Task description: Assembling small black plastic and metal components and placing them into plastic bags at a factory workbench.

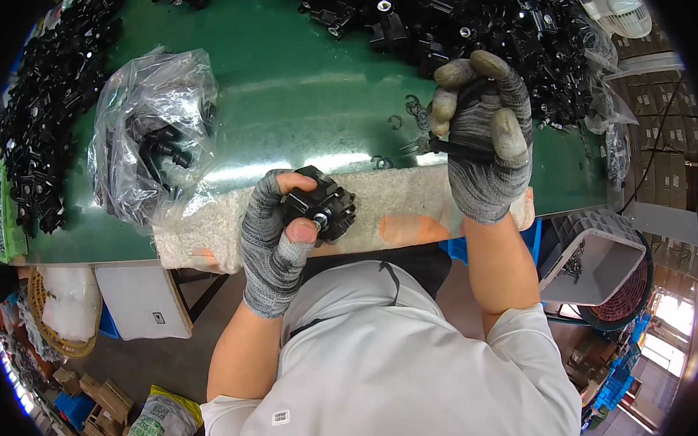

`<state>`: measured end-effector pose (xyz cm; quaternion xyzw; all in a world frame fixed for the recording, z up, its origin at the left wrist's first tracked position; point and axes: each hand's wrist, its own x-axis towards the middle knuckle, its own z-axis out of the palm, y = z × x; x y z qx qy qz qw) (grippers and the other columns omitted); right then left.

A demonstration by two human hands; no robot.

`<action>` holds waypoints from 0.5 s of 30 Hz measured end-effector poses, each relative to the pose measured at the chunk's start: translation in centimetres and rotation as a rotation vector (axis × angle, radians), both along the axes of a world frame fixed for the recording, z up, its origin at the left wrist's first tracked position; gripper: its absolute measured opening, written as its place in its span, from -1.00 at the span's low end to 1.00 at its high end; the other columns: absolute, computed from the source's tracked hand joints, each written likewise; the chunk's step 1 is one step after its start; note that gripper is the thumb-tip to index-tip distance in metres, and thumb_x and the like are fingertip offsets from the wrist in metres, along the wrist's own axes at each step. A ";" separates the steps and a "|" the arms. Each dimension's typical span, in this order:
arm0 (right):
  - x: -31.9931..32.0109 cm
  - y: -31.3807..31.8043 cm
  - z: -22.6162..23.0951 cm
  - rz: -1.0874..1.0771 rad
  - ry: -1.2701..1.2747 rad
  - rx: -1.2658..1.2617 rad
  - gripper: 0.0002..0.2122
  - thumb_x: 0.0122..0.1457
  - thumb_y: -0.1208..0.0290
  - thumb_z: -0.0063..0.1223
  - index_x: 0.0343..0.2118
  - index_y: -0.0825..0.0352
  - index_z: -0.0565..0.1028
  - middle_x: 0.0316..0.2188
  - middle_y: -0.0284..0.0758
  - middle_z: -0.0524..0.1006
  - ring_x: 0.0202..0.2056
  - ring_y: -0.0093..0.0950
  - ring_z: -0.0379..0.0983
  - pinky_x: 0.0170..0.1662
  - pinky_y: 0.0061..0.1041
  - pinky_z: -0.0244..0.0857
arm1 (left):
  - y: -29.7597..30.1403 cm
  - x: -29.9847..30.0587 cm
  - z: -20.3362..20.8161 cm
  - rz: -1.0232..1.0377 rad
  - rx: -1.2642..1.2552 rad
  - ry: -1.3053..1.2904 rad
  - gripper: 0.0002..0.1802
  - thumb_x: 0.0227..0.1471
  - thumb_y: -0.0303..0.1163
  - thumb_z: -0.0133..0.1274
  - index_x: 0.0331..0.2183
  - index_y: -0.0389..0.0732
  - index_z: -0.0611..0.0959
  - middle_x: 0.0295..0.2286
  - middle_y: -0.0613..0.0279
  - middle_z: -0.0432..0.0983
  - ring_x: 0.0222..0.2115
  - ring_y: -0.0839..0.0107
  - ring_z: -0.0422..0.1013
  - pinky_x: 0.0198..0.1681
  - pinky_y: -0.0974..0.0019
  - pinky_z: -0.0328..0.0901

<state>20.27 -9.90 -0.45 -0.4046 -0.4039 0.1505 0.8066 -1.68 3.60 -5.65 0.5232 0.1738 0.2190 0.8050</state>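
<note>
My left hand (275, 241), in a grey knit glove with bare thumb and index tips, grips a black plastic part (334, 207) with a short metal pin on its near side. It holds the part above the pale cloth (418, 184) along the table's near edge. To the right, my right hand (487, 136), fully gloved, is turned palm up with its fingers curled. A slim black-handled tool (462, 149) with a metal tip lies across its palm under the curled fingers. Left of that hand are several small black C-shaped clips (416, 108) on the green table.
Black parts are heaped at the back right (441, 20) and along the left (51, 115). A clear plastic bag (155, 125) with black parts stands left on the green tabletop (295, 86). Below the right edge are a grey bin (596, 272) and a round red fan (626, 302).
</note>
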 end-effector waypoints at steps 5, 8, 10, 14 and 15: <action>-1.7 1.2 0.0 -0.045 0.049 -0.046 -0.62 0.29 0.25 0.07 0.11 0.31 0.44 -0.17 -0.16 0.55 -0.34 -0.59 0.45 -0.33 -0.63 0.36 | 0.0 0.0 -0.2 -0.006 0.025 -0.002 -0.22 -0.08 0.17 0.34 -0.05 -0.22 0.47 -0.11 0.02 0.49 -0.16 0.19 0.55 -0.23 0.37 0.50; -1.6 1.3 -0.6 -0.173 0.088 -0.064 -0.67 0.29 0.30 0.07 0.06 0.32 0.46 -0.22 -0.20 0.56 -0.38 -0.61 0.45 -0.36 -0.65 0.35 | 0.2 -0.3 -0.7 0.004 0.058 0.000 -0.23 -0.07 0.17 0.34 -0.05 -0.21 0.47 -0.10 0.02 0.49 -0.15 0.19 0.55 -0.23 0.37 0.50; -0.7 1.6 -0.7 -0.228 0.043 -0.043 -0.68 0.28 0.34 0.08 0.04 0.32 0.46 -0.24 -0.21 0.57 -0.40 -0.62 0.45 -0.37 -0.64 0.37 | 0.1 -0.3 -0.8 0.012 0.080 0.000 -0.23 -0.07 0.17 0.33 -0.05 -0.21 0.47 -0.10 0.02 0.49 -0.15 0.19 0.55 -0.23 0.37 0.50; 0.6 0.6 -0.4 -0.208 -0.007 0.047 -0.61 0.27 0.30 0.10 0.11 0.35 0.42 -0.19 -0.17 0.56 -0.34 -0.59 0.47 -0.34 -0.61 0.42 | 0.1 -0.3 -0.9 0.008 0.036 -0.002 -0.21 -0.11 0.18 0.35 -0.05 -0.20 0.48 -0.11 0.03 0.48 -0.16 0.19 0.56 -0.24 0.37 0.51; 0.7 0.3 -0.2 -0.204 -0.015 0.045 -0.58 0.27 0.28 0.11 0.13 0.36 0.41 -0.17 -0.16 0.55 -0.33 -0.58 0.47 -0.33 -0.61 0.42 | 0.1 -0.3 -0.9 0.011 0.045 0.005 -0.20 -0.12 0.18 0.36 -0.05 -0.20 0.48 -0.11 0.04 0.48 -0.16 0.19 0.56 -0.24 0.37 0.51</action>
